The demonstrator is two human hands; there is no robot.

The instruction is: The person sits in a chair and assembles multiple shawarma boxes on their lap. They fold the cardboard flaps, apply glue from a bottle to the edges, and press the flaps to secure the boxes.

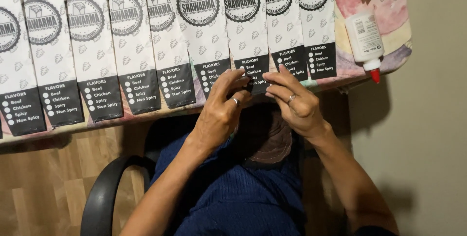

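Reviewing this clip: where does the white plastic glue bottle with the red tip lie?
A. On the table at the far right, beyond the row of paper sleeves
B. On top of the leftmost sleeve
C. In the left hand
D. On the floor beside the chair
A: the white plastic glue bottle with the red tip lies on the table's right end, while the left hand and right hand pinch the black bottom edge of a white paper sleeve.

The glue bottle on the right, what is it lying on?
The glue bottle lies on a pastel patterned cloth over the table edge, beside the paper sleeves. The tabletop beneath is mostly covered.
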